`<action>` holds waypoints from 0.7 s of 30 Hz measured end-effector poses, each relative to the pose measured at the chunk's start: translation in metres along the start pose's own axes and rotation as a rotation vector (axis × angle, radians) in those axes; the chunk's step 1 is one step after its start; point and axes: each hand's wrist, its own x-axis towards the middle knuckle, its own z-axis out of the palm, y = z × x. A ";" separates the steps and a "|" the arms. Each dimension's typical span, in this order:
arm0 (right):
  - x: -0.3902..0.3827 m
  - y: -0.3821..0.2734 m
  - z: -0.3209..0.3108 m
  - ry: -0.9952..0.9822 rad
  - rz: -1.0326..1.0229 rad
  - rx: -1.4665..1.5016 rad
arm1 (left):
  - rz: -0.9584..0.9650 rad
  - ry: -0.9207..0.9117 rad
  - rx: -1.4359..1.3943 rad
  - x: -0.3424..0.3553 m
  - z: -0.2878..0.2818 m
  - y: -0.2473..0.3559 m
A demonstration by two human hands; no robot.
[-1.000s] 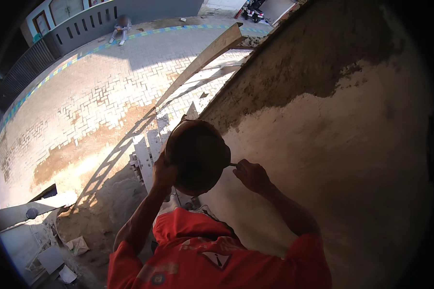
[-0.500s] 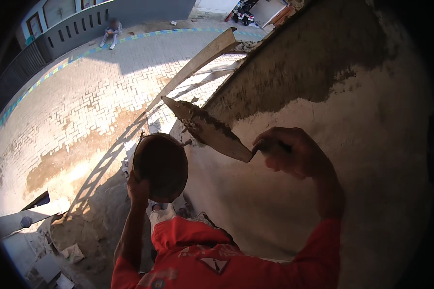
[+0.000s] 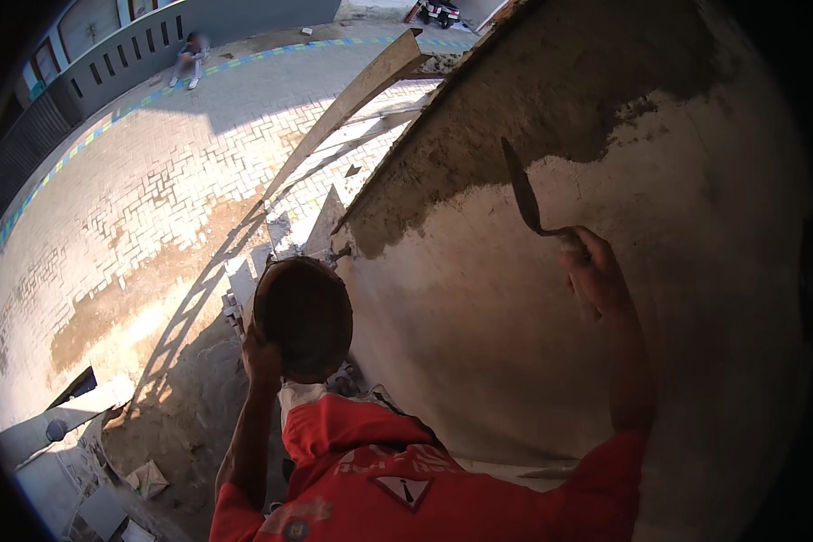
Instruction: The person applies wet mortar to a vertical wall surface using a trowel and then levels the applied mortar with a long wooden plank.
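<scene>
In the head view, the left hand (image 3: 262, 359) holds tight to the near left side of a round, dark bowl (image 3: 303, 321), just past the red shirt (image 3: 370, 483). On the right, the right hand (image 3: 598, 275) has its fingers curled around the handle of a trowel (image 3: 526, 197). The blade points far, by the edge of a dark patch (image 3: 551, 99) on the wall (image 3: 479, 334). I can't tell if they touch. Far left, a person (image 3: 189, 61) sits.

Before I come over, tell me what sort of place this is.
Probably an outdoor building site: the wall is partly covered with a dark, mortar-like coat, the right hand holds a trowel, and block paving spreads out to the left.
</scene>
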 end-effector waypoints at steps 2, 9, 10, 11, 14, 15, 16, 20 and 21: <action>-0.009 0.016 0.050 -0.233 0.026 -0.039 | 0.053 -0.042 -0.044 -0.007 0.013 0.012; -0.013 0.064 0.160 -0.235 -0.355 -0.970 | 0.107 -0.225 -0.095 -0.029 0.043 0.063; -0.012 0.064 0.168 -0.218 -0.383 -1.029 | 0.105 -0.238 -0.102 -0.032 0.046 0.068; -0.010 0.067 0.171 -0.230 -0.388 -1.038 | 0.105 -0.244 -0.061 -0.033 0.051 0.073; -0.014 0.080 0.190 -0.276 -0.404 -0.998 | 0.181 -0.263 -0.138 -0.037 0.061 0.070; -0.019 0.083 0.197 -0.315 -0.393 -0.953 | 0.175 -0.278 -0.101 -0.041 0.060 0.073; -0.020 0.086 0.202 -0.360 -0.408 -0.885 | 0.179 -0.299 -0.080 -0.045 0.062 0.084; -0.025 0.115 0.250 -0.409 -0.498 -0.643 | 0.158 -0.306 0.046 -0.055 0.070 0.105; -0.023 0.122 0.257 -0.487 -0.410 -0.683 | 0.165 -0.316 0.064 -0.055 0.072 0.108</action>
